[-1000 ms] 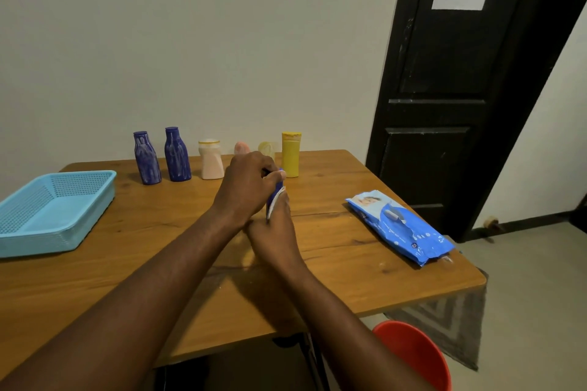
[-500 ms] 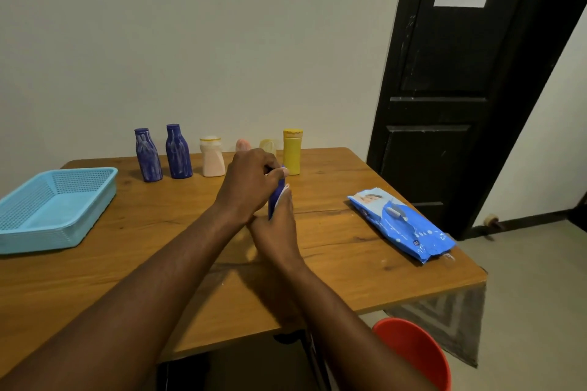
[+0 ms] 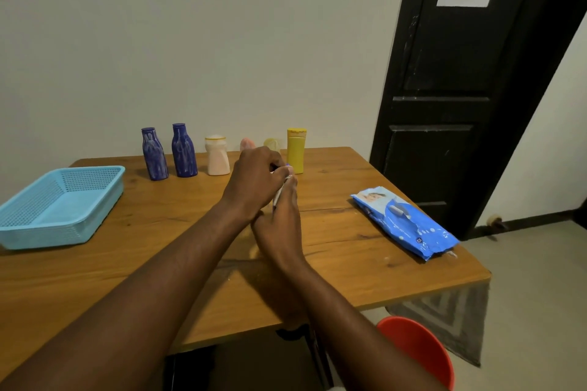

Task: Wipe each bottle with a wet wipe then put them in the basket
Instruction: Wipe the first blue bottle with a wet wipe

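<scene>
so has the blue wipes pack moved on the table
No. The wipes pack lies just as far from the right edge of the table and from the yellow bottle as before; only the camera shifted slightly.

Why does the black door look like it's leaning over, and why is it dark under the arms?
Head view: the wide-angle lens tilts straight edges near the frame's side, so the door leans. Head view, lower middle: the arms block the dim room light, leaving a soft shadow on the table.
</scene>
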{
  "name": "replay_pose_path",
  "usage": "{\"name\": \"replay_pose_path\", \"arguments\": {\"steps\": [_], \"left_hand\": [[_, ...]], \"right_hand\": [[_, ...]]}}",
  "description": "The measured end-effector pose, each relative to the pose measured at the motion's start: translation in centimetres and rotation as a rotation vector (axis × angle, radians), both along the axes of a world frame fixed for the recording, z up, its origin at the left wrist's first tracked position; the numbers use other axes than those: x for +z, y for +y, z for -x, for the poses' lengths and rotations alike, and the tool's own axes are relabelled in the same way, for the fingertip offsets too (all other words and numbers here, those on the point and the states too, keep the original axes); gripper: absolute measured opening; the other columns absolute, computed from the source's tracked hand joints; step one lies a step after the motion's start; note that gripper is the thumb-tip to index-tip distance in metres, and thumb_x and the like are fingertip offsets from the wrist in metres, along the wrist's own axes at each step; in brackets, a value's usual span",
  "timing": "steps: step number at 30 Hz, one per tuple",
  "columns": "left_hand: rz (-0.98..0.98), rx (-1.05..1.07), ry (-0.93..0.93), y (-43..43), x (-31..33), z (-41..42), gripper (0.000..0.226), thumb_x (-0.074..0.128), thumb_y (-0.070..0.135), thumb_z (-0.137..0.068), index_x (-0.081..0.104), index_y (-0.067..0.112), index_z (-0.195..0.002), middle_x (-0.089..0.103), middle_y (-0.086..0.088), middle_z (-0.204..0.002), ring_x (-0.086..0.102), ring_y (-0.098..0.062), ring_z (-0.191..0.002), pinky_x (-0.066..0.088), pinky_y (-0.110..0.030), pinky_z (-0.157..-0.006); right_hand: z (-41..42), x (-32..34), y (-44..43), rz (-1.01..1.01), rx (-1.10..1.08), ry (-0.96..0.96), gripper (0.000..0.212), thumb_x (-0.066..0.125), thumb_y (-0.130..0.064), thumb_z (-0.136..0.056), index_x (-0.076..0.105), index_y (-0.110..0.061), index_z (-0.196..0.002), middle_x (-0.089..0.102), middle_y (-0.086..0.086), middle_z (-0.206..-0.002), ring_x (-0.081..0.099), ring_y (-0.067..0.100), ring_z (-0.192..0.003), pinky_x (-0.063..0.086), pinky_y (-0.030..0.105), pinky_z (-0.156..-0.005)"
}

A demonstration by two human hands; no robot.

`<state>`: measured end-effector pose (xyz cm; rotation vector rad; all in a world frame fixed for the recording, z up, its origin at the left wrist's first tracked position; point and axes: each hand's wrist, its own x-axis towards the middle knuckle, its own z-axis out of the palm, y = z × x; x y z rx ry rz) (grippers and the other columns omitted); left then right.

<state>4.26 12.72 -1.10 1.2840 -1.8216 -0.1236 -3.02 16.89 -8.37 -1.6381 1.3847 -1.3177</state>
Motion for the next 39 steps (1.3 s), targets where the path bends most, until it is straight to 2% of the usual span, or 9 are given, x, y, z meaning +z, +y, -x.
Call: {"name": "replay_pose_path", "arguments": {"steps": [6, 10, 13, 15, 18, 21, 25, 30, 39], "left_hand": [[-0.030, 0.017, -0.015, 0.0, 0.0, 0.2, 0.017, 0.070, 0.025, -0.091, 0.080, 0.012, -0.088, 0.074, 0.004, -0.084, 0.066, -0.006, -0.076, 0.060, -0.037, -0.080], [-0.020, 0.022, 0.002, -0.1, -0.1, 0.3, 0.016, 0.072, 0.025, -0.091, 0.079, 0.011, -0.087, 0.074, 0.004, -0.084, 0.065, -0.005, -0.075, 0.058, -0.033, -0.076], [-0.016, 0.022, 0.003, 0.1, 0.0, 0.2, 0.017, 0.071, 0.026, -0.091, 0.080, 0.012, -0.086, 0.074, 0.004, -0.082, 0.065, -0.005, -0.075, 0.058, -0.034, -0.075], [-0.016, 0.009, 0.009, 0.2, 0.2, 0.2, 0.015, 0.070, 0.024, -0.091, 0.080, 0.014, -0.086, 0.074, 0.005, -0.082, 0.065, -0.002, -0.074, 0.057, -0.031, -0.076], [0.000, 0.000, 0.009, 0.4, 0.4, 0.1, 0.015, 0.069, 0.022, -0.091, 0.081, 0.014, -0.085, 0.074, 0.006, -0.079, 0.064, -0.001, -0.071, 0.056, -0.030, -0.074], [-0.011, 0.020, 0.004, 0.2, 0.1, 0.4, 0.016, 0.070, 0.022, -0.092, 0.081, 0.011, -0.088, 0.074, 0.004, -0.084, 0.062, -0.001, -0.072, 0.051, -0.022, -0.072], [-0.013, 0.032, -0.003, 0.0, -0.1, 0.5, 0.017, 0.071, 0.024, -0.092, 0.079, 0.009, -0.086, 0.072, 0.005, -0.083, 0.059, 0.000, -0.070, 0.044, -0.018, -0.070], [0.018, -0.013, 0.002, 0.1, 0.2, 0.1, 0.016, 0.071, 0.022, -0.090, 0.080, 0.012, -0.083, 0.069, 0.009, -0.077, 0.063, -0.001, -0.072, 0.056, -0.032, -0.075], [-0.013, 0.003, 0.006, -0.2, -0.1, 0.1, 0.017, 0.071, 0.026, -0.092, 0.079, 0.011, -0.086, 0.066, 0.011, -0.079, 0.061, -0.003, -0.075, 0.056, -0.039, -0.087]], "right_hand": [[1.5, -1.1, -0.9, -0.223, 0.018, 0.004, 0.093, 0.067, -0.013, -0.087, 0.013, -0.020, -0.162, 0.051, 0.003, -0.144, 0.057, 0.018, -0.123, 0.057, 0.036, -0.096], [0.4, -2.4, 2.2, -0.183, 0.057, -0.053, 0.094, 0.064, -0.012, -0.085, 0.010, -0.020, -0.162, 0.031, 0.008, -0.163, 0.042, 0.026, -0.144, 0.050, 0.037, -0.109], [-1.0, -1.0, 2.8, -0.024, 0.067, 0.001, 0.097, 0.064, -0.013, -0.093, -0.002, -0.017, -0.164, -0.003, -0.003, -0.172, -0.001, 0.012, -0.157, 0.013, 0.002, -0.114], [-1.1, -0.1, 1.2, 0.018, 0.017, 0.036, 0.099, 0.066, -0.021, -0.097, -0.007, -0.017, -0.163, -0.011, -0.002, -0.171, -0.010, 0.010, -0.157, 0.000, 0.004, -0.112], [-0.5, 0.5, -1.3, -0.014, -0.022, -0.011, 0.101, 0.069, -0.023, -0.095, -0.005, -0.016, -0.164, 0.009, 0.002, -0.172, 0.013, 0.021, -0.158, 0.024, 0.027, -0.121], [0.3, -0.1, -1.5, -0.174, -0.033, -0.045, 0.100, 0.069, -0.016, -0.091, 0.000, -0.017, -0.163, 0.040, 0.006, -0.158, 0.049, 0.026, -0.138, 0.052, 0.037, -0.102], [0.0, -2.4, 0.8, -0.235, 0.033, -0.066, 0.091, 0.066, -0.016, -0.086, 0.012, -0.022, -0.159, 0.045, 0.011, -0.149, 0.060, 0.020, -0.119, 0.059, 0.031, -0.084], [-0.9, 0.5, 0.8, 0.030, 0.013, -0.134, 0.091, 0.065, -0.033, -0.092, 0.010, -0.017, -0.163, 0.020, -0.001, -0.169, 0.025, 0.013, -0.152, 0.035, 0.023, -0.116], [2.8, -1.7, -1.5, -0.253, 0.091, -0.048, 0.062, 0.074, -0.003, -0.082, 0.046, -0.022, -0.135, 0.057, -0.008, -0.114, 0.059, 0.010, -0.105, 0.047, 0.018, -0.075]]}}
